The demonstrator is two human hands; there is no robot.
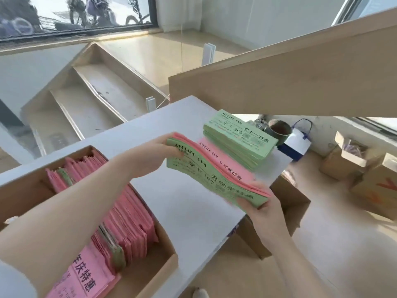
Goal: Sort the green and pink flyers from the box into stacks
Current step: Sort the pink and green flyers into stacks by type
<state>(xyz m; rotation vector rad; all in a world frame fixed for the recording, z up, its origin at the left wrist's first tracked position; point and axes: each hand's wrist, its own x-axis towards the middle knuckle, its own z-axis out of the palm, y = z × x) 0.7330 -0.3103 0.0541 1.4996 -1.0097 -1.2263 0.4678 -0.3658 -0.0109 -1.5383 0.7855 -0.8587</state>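
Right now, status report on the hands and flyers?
Left hand and right hand grip mixed bundle. Green stack on table. Box mostly pink. Nothing blocking.

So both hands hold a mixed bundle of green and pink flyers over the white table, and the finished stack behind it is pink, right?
Nearly. The head view shows both hands, left and right, holding the mixed bundle over the white table, but the finished stack behind it is green, not pink.

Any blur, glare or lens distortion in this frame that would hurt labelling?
Head view: wide-angle bending of the shelf board and stairs; bright daylight, no harsh glare; slight motion blur on the held bundle of flyers; green stack print only partly legible.
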